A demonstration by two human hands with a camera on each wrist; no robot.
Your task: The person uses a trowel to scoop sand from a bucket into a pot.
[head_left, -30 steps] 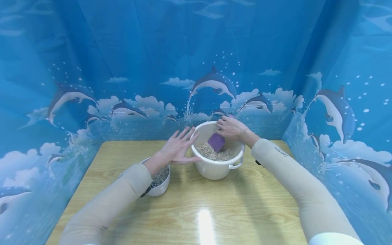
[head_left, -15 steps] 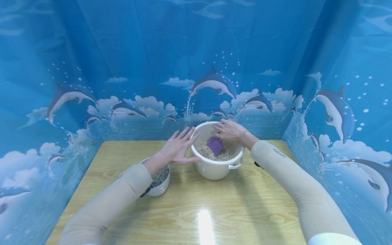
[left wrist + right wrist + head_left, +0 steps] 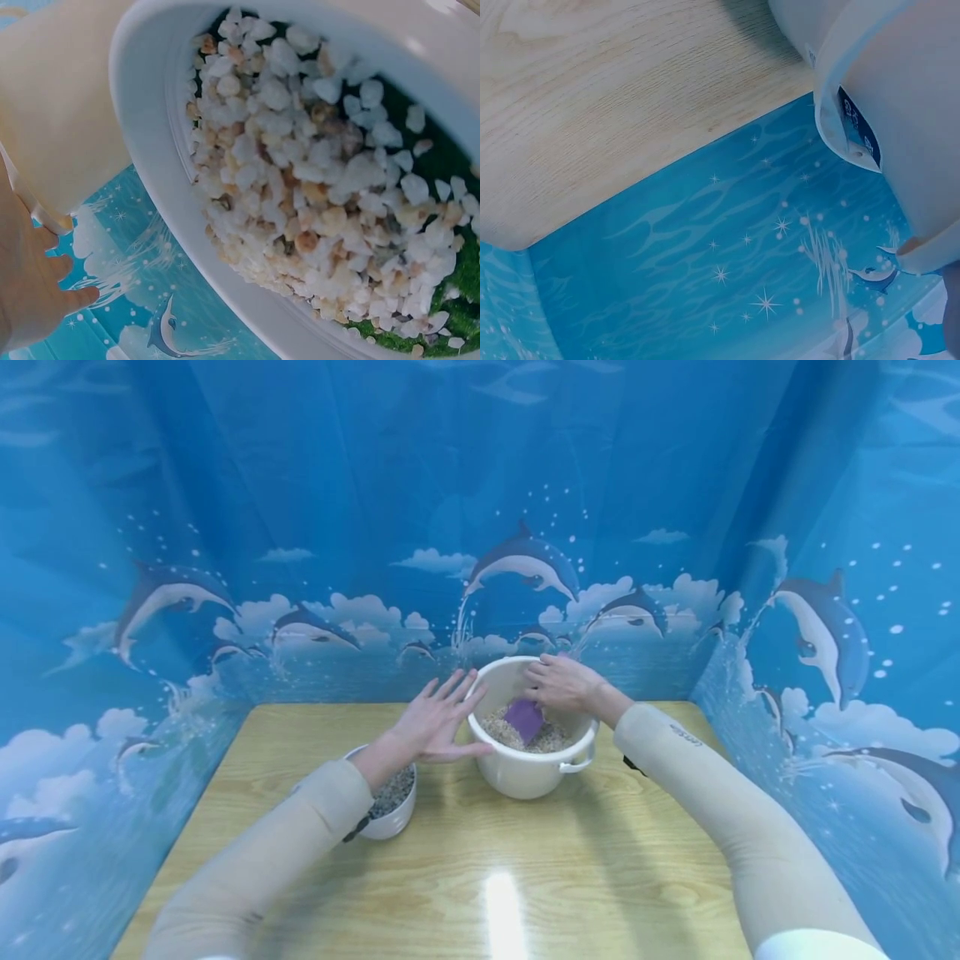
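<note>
Your right hand [image 3: 564, 683] curls round the purple flat-bladed plastic scoop [image 3: 522, 720], its blade dug into the pale gravel inside the big white plastic bucket [image 3: 529, 772] at the table's twelve o'clock. Your left hand [image 3: 437, 724] is spread flat, fingers straight, palm against the bucket's wall at its nine o'clock, holding nothing. At the bucket's eight o'clock, under your left wrist, sits the small white round bowl of pebbles [image 3: 395, 818] on the light wooden table [image 3: 525, 877].

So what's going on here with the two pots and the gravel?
A person is working at a wooden table. Their right hand holds a purple scoop inside a white bucket of small pebbles, its blade down at the gravel. Their left hand rests flat, fingers spread, against the bucket's side. A smaller white bowl of pebbles sits beside it, under the left wrist.
</note>
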